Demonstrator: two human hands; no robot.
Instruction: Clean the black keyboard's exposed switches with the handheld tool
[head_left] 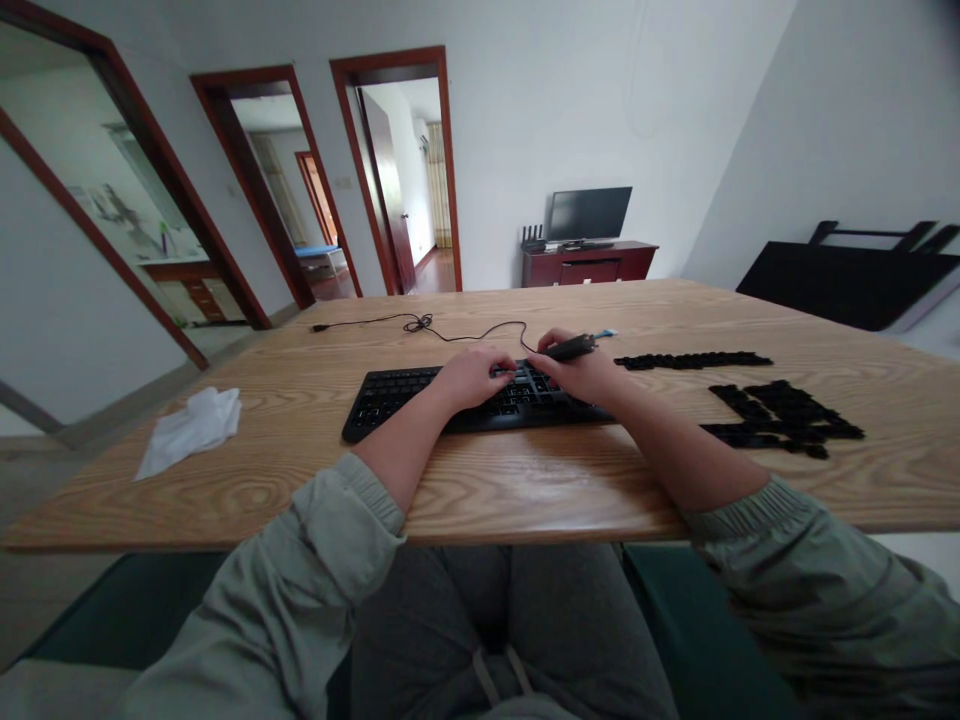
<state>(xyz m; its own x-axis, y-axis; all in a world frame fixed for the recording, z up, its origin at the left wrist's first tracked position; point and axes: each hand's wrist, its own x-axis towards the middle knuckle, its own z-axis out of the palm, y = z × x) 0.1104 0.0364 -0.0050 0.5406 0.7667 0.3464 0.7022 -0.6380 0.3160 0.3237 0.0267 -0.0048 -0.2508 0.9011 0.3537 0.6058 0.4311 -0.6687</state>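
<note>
A black keyboard (397, 392) lies on the wooden table in front of me; keycaps are off across its middle and right part. My left hand (476, 376) rests over its middle, fingers curled, thumb and forefinger close together; anything between them is too small to make out. My right hand (574, 372) is closed around a black-handled tool (570, 348) above the keyboard's right part. The handle's back end points right, with a small light blue piece (604, 333) beside it. The tool's working end is hidden by my fingers.
Loose black keycaps lie to the right in a long row (694, 360) and a nearer cluster (795, 412). The keyboard's cable (469, 335) runs back and left across the table (525, 490). A crumpled white tissue (196, 428) lies at the left.
</note>
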